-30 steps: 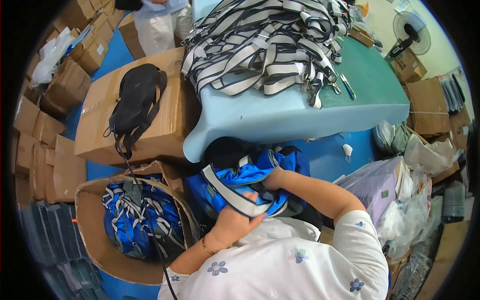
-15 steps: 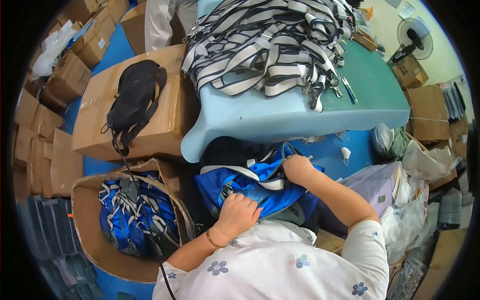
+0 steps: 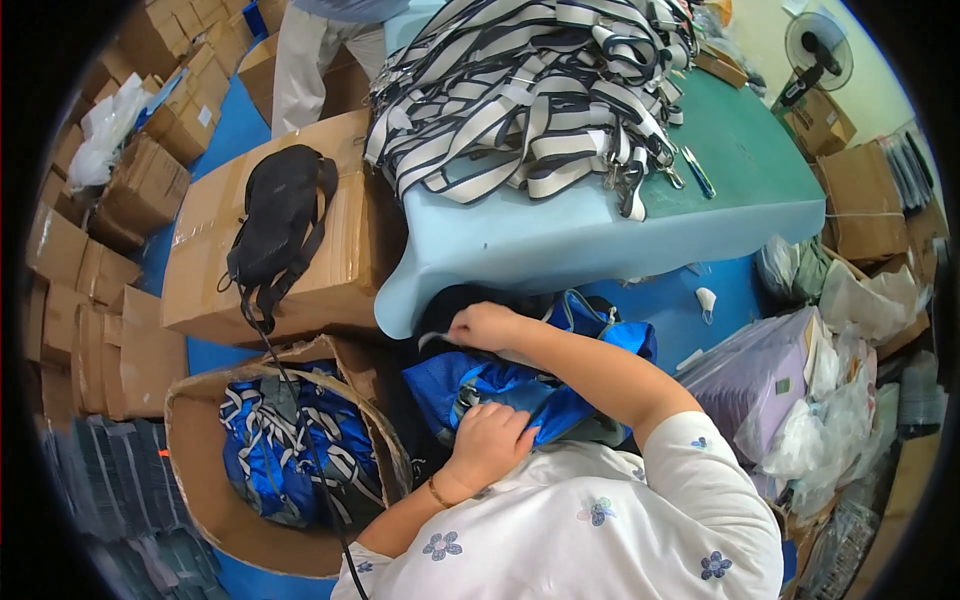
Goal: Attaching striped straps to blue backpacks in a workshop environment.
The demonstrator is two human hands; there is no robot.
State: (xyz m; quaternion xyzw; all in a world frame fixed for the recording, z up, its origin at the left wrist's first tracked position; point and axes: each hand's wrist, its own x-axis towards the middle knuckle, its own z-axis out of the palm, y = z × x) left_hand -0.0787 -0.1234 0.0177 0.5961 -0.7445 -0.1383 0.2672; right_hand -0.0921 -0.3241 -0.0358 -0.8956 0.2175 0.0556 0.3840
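The blue bag (image 3: 520,385) lay crumpled in the person's lap, just below the edge of the surface (image 3: 560,240). It was a bright blue, shiny fabric, soft and folded on itself, with grey trim and a dark strap showing near its upper edge; its full shape could not be told.

The left hand (image 3: 490,440) rested on the near side of the bag, fingers curled down and gripping a fold of the blue cloth. A thin bracelet sat at that wrist. The right hand (image 3: 482,325) was at the far side of the bag, close under the surface, fingers drawn together and pinching a pale strap end (image 3: 432,340) against the dark part of the bag.

On the surface, covered in pale blue and green, lay a big heap of black-and-white straps (image 3: 530,90). To the left stood a carton (image 3: 290,240) with a black bag (image 3: 280,220) on top. Near the left elbow an open box (image 3: 200,480) held more blue bags with striped straps (image 3: 290,450). Stacked cartons (image 3: 90,290) lined the left side, and clear plastic bags (image 3: 830,420) were piled at the right. Another person's legs (image 3: 305,60) stood at the top.
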